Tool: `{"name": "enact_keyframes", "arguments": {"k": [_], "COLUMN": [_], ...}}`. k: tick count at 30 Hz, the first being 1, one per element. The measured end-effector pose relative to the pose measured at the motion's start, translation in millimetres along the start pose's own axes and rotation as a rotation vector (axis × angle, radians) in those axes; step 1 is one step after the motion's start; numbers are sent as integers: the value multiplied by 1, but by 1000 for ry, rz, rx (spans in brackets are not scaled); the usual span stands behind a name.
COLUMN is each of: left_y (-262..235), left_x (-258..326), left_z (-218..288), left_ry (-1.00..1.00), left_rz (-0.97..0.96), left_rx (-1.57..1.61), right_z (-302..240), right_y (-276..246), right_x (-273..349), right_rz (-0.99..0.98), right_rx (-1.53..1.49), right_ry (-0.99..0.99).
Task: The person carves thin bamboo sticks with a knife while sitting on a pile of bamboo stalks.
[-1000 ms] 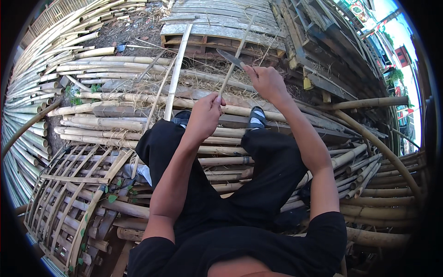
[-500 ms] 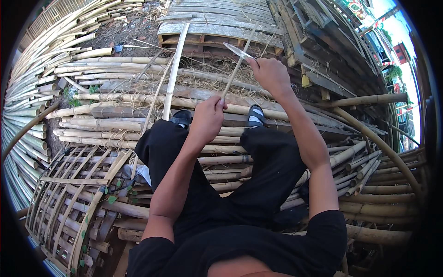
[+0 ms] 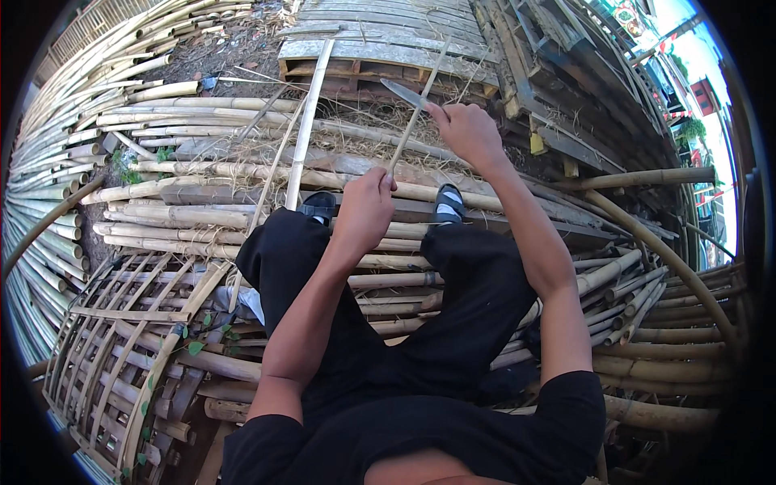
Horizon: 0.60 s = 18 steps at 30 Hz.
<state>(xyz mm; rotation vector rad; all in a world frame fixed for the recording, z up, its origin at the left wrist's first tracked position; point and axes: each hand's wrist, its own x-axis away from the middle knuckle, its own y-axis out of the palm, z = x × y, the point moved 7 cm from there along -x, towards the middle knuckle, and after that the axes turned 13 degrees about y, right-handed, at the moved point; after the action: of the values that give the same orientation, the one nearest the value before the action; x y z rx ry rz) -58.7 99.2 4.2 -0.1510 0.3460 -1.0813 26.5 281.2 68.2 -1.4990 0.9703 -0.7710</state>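
Observation:
My left hand (image 3: 366,208) is closed round the near end of a thin bamboo strip (image 3: 411,128), which slants up and away to the right. The strip's far end reaches the edge of a wooden pallet. My right hand (image 3: 470,137) grips a knife (image 3: 402,94); its handle is mostly hidden in my fist. The blade points to the upper left and crosses the strip around the middle of its length. A wider, flat bamboo slat (image 3: 309,121) stands left of my left hand, leaning from near my left foot toward the pallet.
Bamboo poles (image 3: 210,170) lie under and around my feet, with pale shavings (image 3: 356,149) scattered over them. The wooden pallet (image 3: 388,52) is ahead, and stacked timber (image 3: 582,89) rises at the right. A woven bamboo lattice (image 3: 121,347) sits at the lower left.
My right hand has shifted slightly left and nearer to me, bringing the knife blade across the strip. My left hand has stayed almost in place.

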Motion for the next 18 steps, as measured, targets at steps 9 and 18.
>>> {"name": "enact_keyframes", "arguments": {"k": [9, 18], "left_y": [1, -8], "left_x": [-1, 0], "left_z": [8, 10], "left_ry": [41, 39], "left_rz": [13, 24], "left_rx": [-29, -78], "right_z": [10, 1], "right_y": [1, 5], "right_x": [-7, -1], "right_rz": [68, 19], "right_rx": [-62, -82], "right_ry": [-20, -7]}}
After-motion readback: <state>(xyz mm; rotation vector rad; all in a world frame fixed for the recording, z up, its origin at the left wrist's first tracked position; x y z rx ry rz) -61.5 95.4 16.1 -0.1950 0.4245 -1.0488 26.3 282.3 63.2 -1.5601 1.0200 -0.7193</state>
